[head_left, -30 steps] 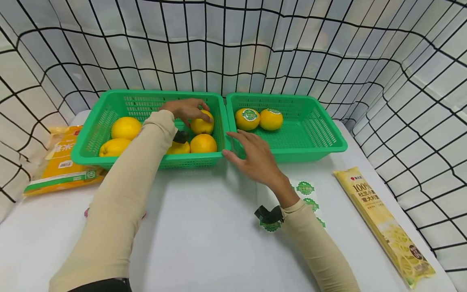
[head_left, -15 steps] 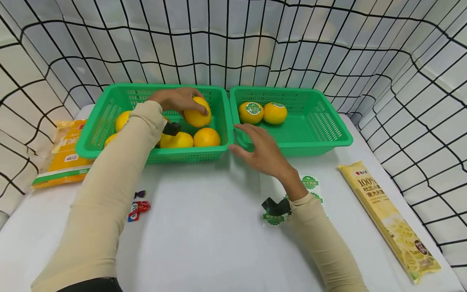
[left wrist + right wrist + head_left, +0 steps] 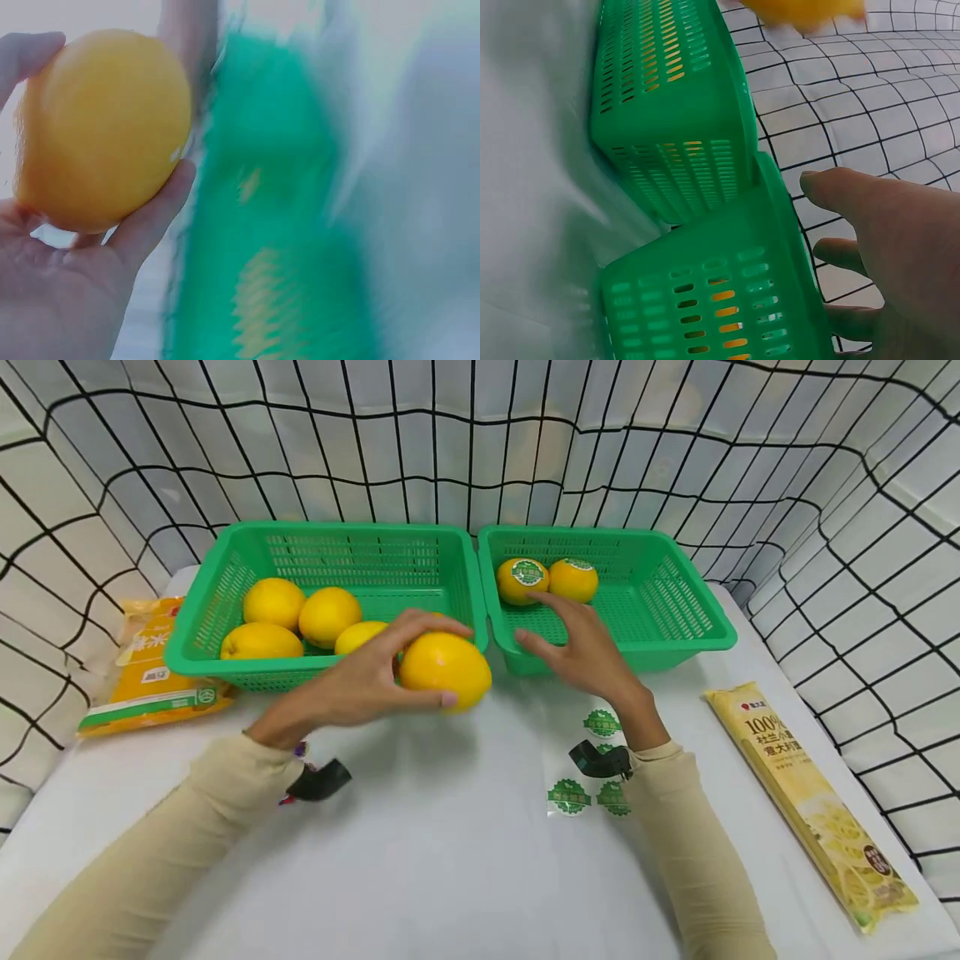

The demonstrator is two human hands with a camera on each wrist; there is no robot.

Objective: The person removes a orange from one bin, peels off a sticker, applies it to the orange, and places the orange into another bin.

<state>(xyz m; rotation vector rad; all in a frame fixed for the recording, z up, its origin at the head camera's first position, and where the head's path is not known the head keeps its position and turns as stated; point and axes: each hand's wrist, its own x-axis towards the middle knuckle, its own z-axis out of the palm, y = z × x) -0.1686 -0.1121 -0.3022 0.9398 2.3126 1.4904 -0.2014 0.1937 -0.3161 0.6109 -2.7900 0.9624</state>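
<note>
My left hand [image 3: 352, 685] grips a yellow orange [image 3: 450, 670] between thumb and fingers, held up in front of the left green basket [image 3: 202, 635]. In the left wrist view the orange [image 3: 105, 131] fills the space between the thumb and fingers. Several more oranges [image 3: 330, 617] lie in that basket. My right hand [image 3: 588, 652] is over the front rim of the right green basket [image 3: 675, 647], fingers apart and holding nothing. Inside that basket, two oranges [image 3: 573, 582] with green round stickers sit at the left end.
A sheet of green stickers [image 3: 570, 796] lies on the white table [image 3: 450, 860] beside my right wrist. A yellow noodle packet [image 3: 810, 810] is at the right, and an orange food bag [image 3: 153, 677] at the left. Small wrapped candies [image 3: 300, 749] are partly behind my left wrist. Black wire mesh [image 3: 472, 443] encloses the table.
My left hand has lifted the orange out of the left basket and brought it forward and right, above the table. My right hand has shifted slightly right over the right basket's rim.
</note>
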